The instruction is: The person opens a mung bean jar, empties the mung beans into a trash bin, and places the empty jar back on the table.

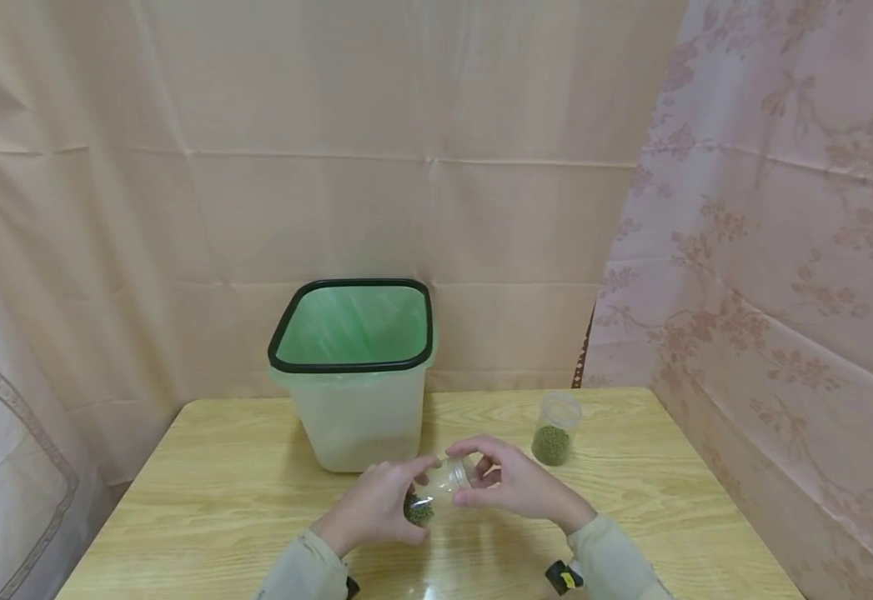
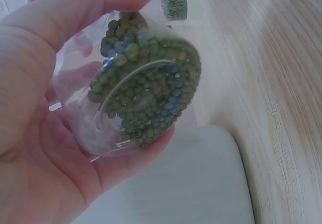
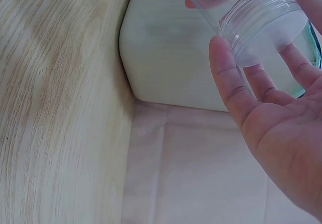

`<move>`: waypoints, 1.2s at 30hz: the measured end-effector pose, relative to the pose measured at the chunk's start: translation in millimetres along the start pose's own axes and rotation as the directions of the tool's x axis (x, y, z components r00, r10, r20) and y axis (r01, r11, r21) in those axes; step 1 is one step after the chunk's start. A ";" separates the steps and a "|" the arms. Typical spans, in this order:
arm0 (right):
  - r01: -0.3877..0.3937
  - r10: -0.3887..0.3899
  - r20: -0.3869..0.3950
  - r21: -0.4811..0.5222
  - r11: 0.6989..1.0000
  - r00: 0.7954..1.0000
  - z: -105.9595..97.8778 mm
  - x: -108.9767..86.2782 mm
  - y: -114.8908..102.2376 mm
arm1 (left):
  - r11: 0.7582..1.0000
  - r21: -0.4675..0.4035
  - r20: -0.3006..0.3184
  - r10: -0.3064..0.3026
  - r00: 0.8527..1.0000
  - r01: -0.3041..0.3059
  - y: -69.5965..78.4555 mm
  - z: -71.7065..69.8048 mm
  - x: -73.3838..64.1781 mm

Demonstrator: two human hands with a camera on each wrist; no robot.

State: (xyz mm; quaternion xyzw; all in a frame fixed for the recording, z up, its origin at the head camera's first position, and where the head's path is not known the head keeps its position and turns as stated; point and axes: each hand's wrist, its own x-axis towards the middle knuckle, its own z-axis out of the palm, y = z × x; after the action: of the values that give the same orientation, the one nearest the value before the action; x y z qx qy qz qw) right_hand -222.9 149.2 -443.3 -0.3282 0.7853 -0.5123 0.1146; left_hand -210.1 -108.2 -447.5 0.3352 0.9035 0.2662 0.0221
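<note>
A clear plastic jar (image 1: 444, 483), tilted on its side, is held between both hands over the table. Small green beans (image 2: 151, 90) gather at its base end. My left hand (image 1: 379, 508) grips the jar round its base, thumb and fingers on opposite sides. Curled at the other end, my right hand (image 1: 507, 483) holds the clear lid end (image 3: 266, 25) with its fingertips and thumb. In the right wrist view, ridges show round that end. A second clear jar (image 1: 556, 429), partly filled with green beans, stands upright to the right, beyond the right hand.
A pale bin (image 1: 364, 425) with a black rim (image 1: 353, 367) and a green liner (image 1: 357, 325) stands at the back left of the wooden table (image 1: 226, 500). Beige curtain (image 1: 331, 208) hangs behind; flowered cloth (image 1: 781, 292) hangs on the right.
</note>
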 end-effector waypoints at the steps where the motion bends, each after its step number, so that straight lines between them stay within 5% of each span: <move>1: 0.000 0.000 0.002 0.001 1.000 1.000 0.0 0.1 0.0 | 1.000 -0.001 -0.001 0.002 1.000 -0.002 0.1 0.2 0.1; 21: -0.206 0.205 -0.057 -0.015 0.978 0.977 0.9 -2.9 -4.0 | 0.998 0.053 -0.039 -0.012 0.999 0.014 0.8 3.4 -0.2; 36: -0.175 0.175 0.012 0.018 0.984 0.985 2.0 -0.4 3.6 | 0.997 0.074 -0.050 0.005 0.999 -0.002 -1.5 5.6 -0.4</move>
State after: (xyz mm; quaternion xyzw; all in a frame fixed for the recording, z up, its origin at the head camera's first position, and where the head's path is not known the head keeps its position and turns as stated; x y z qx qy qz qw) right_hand -223.0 148.9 -447.4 -0.2596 0.8055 -0.5061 0.1662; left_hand -209.5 -106.8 -453.1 0.3305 0.9124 0.2411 -0.0134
